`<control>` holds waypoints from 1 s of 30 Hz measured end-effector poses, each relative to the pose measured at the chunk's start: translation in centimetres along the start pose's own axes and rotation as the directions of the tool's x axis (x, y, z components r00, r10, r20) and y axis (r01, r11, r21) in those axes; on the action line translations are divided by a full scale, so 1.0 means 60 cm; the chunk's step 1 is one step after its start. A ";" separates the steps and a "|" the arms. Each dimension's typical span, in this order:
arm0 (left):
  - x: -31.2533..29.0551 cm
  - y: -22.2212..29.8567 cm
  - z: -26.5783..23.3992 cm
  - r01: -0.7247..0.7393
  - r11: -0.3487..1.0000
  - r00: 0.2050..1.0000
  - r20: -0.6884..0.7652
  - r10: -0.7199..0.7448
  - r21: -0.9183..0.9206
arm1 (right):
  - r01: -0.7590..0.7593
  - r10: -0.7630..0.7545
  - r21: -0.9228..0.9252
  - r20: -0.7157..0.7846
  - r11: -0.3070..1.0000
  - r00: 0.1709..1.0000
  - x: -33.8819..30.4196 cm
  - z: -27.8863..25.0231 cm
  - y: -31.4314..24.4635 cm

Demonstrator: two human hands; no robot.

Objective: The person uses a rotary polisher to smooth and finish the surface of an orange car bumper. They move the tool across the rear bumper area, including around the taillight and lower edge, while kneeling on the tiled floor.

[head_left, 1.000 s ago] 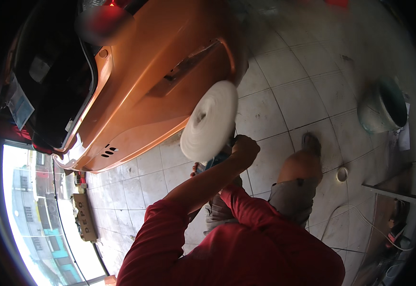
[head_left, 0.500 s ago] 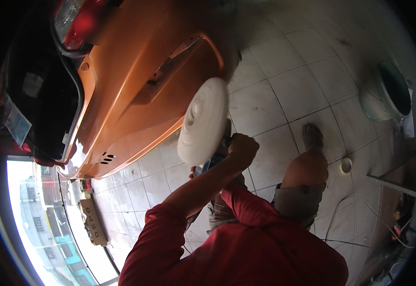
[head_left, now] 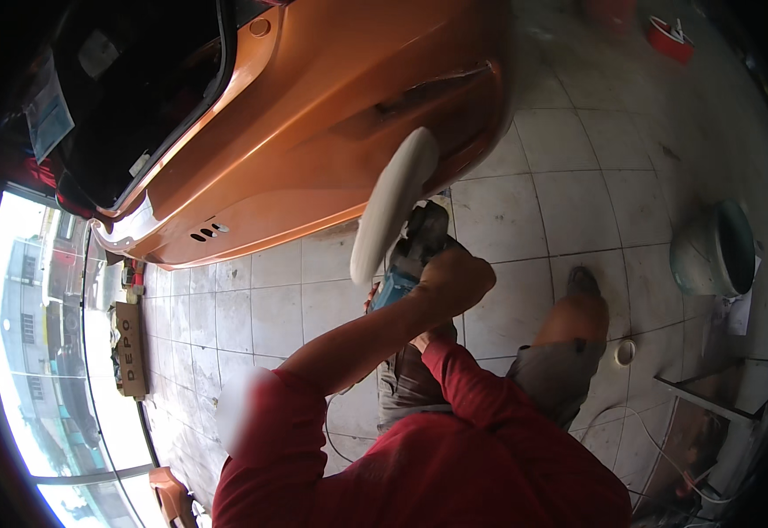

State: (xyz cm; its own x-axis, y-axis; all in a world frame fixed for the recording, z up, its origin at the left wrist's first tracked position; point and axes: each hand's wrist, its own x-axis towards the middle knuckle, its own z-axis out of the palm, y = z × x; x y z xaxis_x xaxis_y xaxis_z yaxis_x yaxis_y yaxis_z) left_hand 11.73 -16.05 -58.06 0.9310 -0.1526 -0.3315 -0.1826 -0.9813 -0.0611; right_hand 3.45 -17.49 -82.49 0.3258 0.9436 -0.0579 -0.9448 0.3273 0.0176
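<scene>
A polisher (head_left: 395, 289) with a blue body and a thick white round pad (head_left: 393, 207) is in both my hands. My left hand (head_left: 459, 277) is closed round its dark front part, just behind the pad. Lower down, my right hand (head_left: 437, 336) grips the rear of the body, partly hidden under my left forearm. The pad is tilted almost edge-on, in front of an orange car bumper (head_left: 313, 158) with a slot-like recess. Whether pad and paint touch, I cannot tell.
On the tiled floor to the right are a pale bucket (head_left: 685, 251), a small ring (head_left: 625, 352) and a metal frame (head_left: 709, 403). A white cable (head_left: 657, 444) trails nearby. A cardboard box (head_left: 134, 348) stands at the left, and a red container (head_left: 670, 42) lies at the far right.
The pad has turned from showing its broad face to nearly edge-on, and the polisher sits slightly farther right. My view has shifted, bringing the red container into sight.
</scene>
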 end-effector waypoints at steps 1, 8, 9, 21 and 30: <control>-0.029 -0.010 -0.007 0.019 1.000 1.000 -0.007 -0.019 0.003 | 0.018 -0.020 -0.032 -0.036 0.999 0.999 0.001 0.000 0.009; -0.248 -0.062 -0.066 0.118 0.993 0.816 -0.571 -0.088 0.015 | 0.066 -0.079 -0.099 -0.142 0.993 0.987 0.073 0.052 0.138; -0.263 -0.070 -0.072 0.136 0.990 0.794 -0.595 -0.123 -0.023 | 0.057 -0.072 -0.099 -0.151 0.993 0.986 0.078 0.052 0.145; -0.118 -0.058 -0.014 -0.094 0.995 0.854 -0.511 0.099 0.037 | 0.035 -0.079 -0.172 -0.256 0.984 0.963 0.032 -0.011 0.070; -0.083 -0.062 -0.042 -0.162 0.985 0.731 -0.678 0.080 -0.059 | 0.051 -0.135 -0.394 -0.189 0.918 0.973 0.042 0.000 -0.007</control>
State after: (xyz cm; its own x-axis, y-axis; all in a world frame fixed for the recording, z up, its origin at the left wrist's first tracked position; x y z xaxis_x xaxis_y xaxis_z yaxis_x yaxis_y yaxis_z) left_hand 8.57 -11.92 -53.82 0.8801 -0.2693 0.3911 -0.3123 -0.9487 0.0496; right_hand 4.70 -15.25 -82.67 0.4376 0.8645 -0.2473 -0.8644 0.3288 -0.3803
